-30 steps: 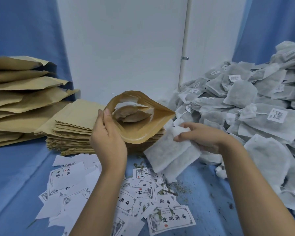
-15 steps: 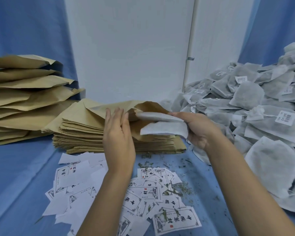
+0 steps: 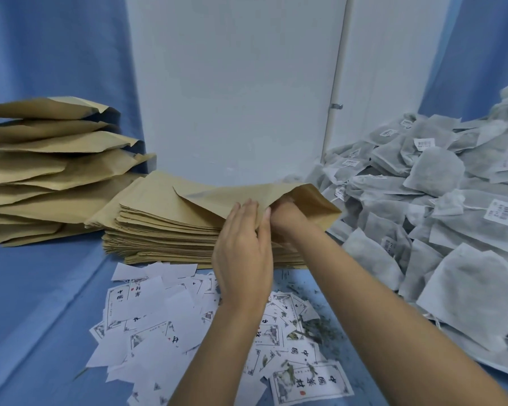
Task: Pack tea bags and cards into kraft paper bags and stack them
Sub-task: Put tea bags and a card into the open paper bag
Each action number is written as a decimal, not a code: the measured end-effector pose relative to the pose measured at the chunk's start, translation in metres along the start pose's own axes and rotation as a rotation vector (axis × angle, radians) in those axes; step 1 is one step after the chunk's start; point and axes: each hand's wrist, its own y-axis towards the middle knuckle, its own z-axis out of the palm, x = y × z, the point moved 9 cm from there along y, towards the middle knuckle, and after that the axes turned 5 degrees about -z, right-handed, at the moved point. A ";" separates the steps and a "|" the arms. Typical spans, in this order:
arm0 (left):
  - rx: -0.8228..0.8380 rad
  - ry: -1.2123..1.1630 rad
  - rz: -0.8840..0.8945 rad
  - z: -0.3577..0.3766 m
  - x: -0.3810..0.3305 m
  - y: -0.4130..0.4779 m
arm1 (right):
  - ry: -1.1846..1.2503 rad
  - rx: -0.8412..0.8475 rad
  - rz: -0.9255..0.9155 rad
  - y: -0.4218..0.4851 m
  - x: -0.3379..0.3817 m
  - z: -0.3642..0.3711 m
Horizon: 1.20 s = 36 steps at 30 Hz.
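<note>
1. Tan kraft paper bag (image 3: 247,194), flat and creased, lies with its mouth open toward the right. It rests on top of a thick stack of flat kraft bags (image 3: 165,230) in the middle of the blue cloth (image 3: 41,288).
2. The left hand (image 3: 242,259) lies against the near edge of the bag's mouth. Its fingers are straight and close together, and it grips nothing.
3. The right hand (image 3: 288,218) is pushed into the mouth, with the upper flap draped over its knuckles. Its fingers are hidden inside, so I cannot tell whether they hold anything.
4. A large heap of grey-white mesh tea bags (image 3: 437,200) with small printed labels fills the right side, just beside the stack.
5. White paper cards (image 3: 159,317), printed with black characters and a red seal, lie scattered on the cloth in front of the stack. Some are face down, and some lie under the forearms.
6. Green-brown tea crumbs (image 3: 314,326) are strewn over the cards near the right forearm.
7. A pile of bulging filled kraft bags (image 3: 41,171) stands at the far left, touching the flat stack's left edge.
8. A white wall (image 3: 232,83) rises behind.
</note>
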 end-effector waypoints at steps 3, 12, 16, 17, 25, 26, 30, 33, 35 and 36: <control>-0.004 -0.007 -0.018 -0.001 0.004 0.004 | -0.095 -0.137 -0.009 -0.008 -0.010 -0.007; 0.006 -0.026 -0.051 0.000 0.011 0.007 | -0.012 -0.467 -0.041 -0.034 -0.014 -0.024; -0.004 -0.047 -0.073 -0.002 0.015 0.011 | -0.050 -0.502 -0.057 -0.037 -0.009 -0.032; -0.003 -0.051 -0.075 -0.002 0.016 0.011 | -0.092 -0.443 -0.055 -0.036 -0.008 -0.030; -0.054 -0.065 -0.015 -0.011 0.009 0.011 | -0.122 -0.192 -0.132 -0.019 0.008 -0.011; -0.064 -0.052 0.008 -0.012 0.006 0.009 | -0.154 -0.170 -0.141 -0.015 0.011 -0.008; -0.053 -0.056 0.007 -0.008 0.005 0.006 | -0.236 -0.104 -0.092 0.005 0.012 -0.005; -0.001 -0.104 -0.029 -0.003 0.011 0.008 | -0.103 -0.120 -0.067 0.005 0.008 -0.006; 0.053 -0.128 -0.066 0.003 0.017 0.012 | 0.045 -0.207 -0.075 0.002 0.004 -0.010; 0.076 -0.131 -0.078 0.006 0.019 0.014 | 0.080 -0.258 -0.075 0.000 0.001 -0.013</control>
